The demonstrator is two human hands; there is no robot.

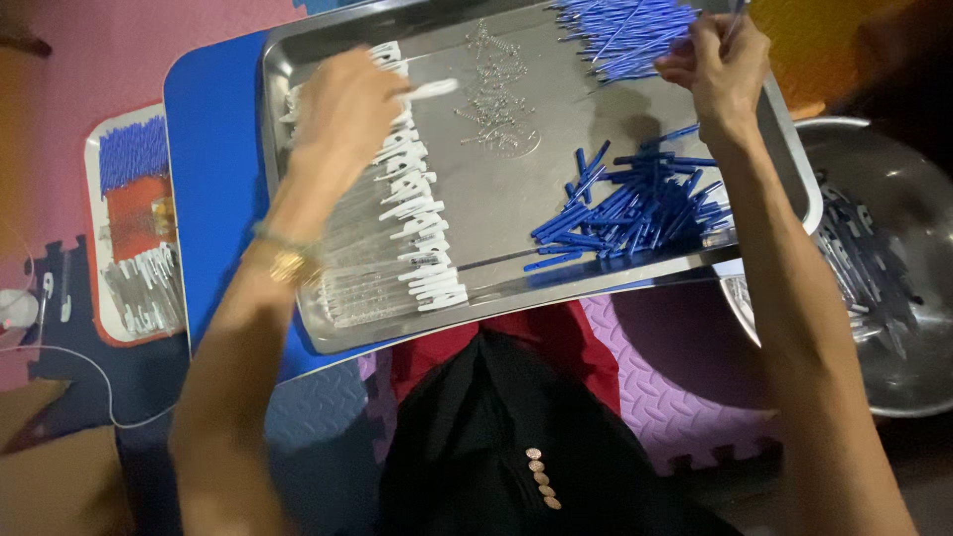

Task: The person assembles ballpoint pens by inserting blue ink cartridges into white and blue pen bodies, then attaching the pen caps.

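Note:
A steel tray [556, 283] lies on a blue board. Along its left side runs a row of clear pen barrels with white clips [417, 228]. My left hand [342, 109] is over the top of that row and pinches one white-clipped barrel [437, 89]. Small metal springs [491, 99] are scattered in the tray's middle. Blue pen parts [635, 203] are heaped at the right, and thin blue refills [620, 35] lie at the top right. My right hand [720, 65] hovers by the refills with its fingers closed on a thin piece that I cannot make out clearly.
A round metal bowl [893, 377] with assembled pens stands at the right. A small tray [134, 228] with blue, orange and white pen parts lies at the left on foam floor mats. A white cable [60, 347] runs along the floor at the lower left.

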